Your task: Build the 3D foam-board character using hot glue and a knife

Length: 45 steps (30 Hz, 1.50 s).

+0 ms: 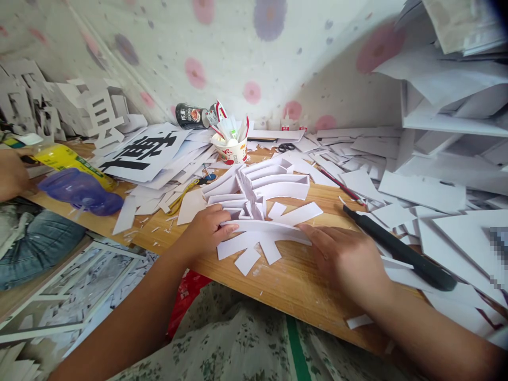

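Observation:
A white foam-board character with raised strip walls lies on the wooden table. My left hand rests on its left side, fingers curled and pinching a thin white strip that runs along the lower part. My right hand lies flat on the table at the strip's right end, fingers stretched and pressing on it. A black utility knife lies just right of my right hand.
White offcuts pile up at right. A printed black character sheet, a paper cup, a can, scissors, a yellow bottle and a purple bag sit behind. Another person's hand shows at far left.

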{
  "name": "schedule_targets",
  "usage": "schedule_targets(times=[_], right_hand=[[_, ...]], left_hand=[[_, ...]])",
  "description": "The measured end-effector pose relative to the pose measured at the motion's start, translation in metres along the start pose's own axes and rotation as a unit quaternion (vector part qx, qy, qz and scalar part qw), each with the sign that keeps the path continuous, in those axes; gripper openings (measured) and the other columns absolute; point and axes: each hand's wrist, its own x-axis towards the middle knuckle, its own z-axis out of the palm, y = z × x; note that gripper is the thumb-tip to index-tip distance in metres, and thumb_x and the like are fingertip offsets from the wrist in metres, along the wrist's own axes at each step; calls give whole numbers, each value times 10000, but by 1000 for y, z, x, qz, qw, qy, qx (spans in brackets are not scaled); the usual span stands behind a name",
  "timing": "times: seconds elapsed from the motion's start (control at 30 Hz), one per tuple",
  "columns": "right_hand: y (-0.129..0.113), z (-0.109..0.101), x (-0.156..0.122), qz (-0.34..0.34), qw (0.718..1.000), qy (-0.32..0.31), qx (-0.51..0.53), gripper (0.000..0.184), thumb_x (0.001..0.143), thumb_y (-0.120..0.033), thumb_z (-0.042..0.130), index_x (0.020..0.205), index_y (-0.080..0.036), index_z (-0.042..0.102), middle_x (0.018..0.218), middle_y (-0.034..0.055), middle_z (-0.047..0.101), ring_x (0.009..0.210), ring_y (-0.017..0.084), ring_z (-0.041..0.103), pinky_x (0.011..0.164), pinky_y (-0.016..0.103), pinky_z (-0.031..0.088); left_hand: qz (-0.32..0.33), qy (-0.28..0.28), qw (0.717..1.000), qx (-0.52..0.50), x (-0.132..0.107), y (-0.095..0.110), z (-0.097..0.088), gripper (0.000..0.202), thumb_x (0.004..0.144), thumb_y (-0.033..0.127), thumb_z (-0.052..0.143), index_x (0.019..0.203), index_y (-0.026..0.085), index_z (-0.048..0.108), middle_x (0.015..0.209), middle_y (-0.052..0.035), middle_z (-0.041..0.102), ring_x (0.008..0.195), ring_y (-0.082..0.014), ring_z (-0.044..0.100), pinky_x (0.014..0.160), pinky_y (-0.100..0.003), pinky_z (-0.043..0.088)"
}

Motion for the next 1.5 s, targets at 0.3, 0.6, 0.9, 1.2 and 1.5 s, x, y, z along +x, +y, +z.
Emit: schedule_targets(times=[0.3, 0.6, 0.9, 1.2, 1.5], right_hand=[[-5, -3, 2, 8, 1000, -1, -12, 311, 781, -39, 525, 1004, -142, 717, 719, 27, 743, 581, 174, 665, 507, 294, 372], [-8, -4, 3, -14, 999, 30, -6, 308, 792, -18, 502, 975, -127, 723, 729, 34, 745, 588, 174, 664, 517, 299, 400], [-8, -4, 0, -6, 1000, 18, -4, 352, 746, 15, 505, 985, -124, 722, 764, 41, 755, 605, 194, 684, 522, 299, 429], [7, -23, 9, 16, 992, -110, 63, 298, 874, -124, 531, 1119, -187, 689, 898, 37, 771, 732, 170, 711, 648, 253, 507], [98, -70, 0, 196, 951, -232, -64, 212, 889, -264, 537, 991, -240, 722, 884, 16, 773, 740, 198, 706, 617, 277, 473]], left_hand=[[-8, 5, 999, 41, -2, 2, 2, 267, 887, 332, 522, 675, 169, 527, 743, -19, 485, 720, -160, 473, 672, -280, 343], [-46, 12, 997, 56, -3, 3, 7, 287, 845, 417, 604, 676, 186, 631, 736, -17, 474, 711, -160, 486, 655, -274, 350], [-55, 43, 993, 96, -4, 7, 13, 303, 839, 383, 637, 635, 169, 573, 720, -14, 460, 706, -157, 480, 637, -263, 335], [-14, 46, 997, 60, -1, -4, 13, 297, 854, 397, 587, 640, 192, 563, 744, -29, 485, 694, -174, 484, 640, -281, 341], [8, 75, 997, 15, 1, -18, 21, 417, 870, 536, 465, 628, 212, 568, 738, -41, 481, 666, -196, 488, 645, -302, 324]])
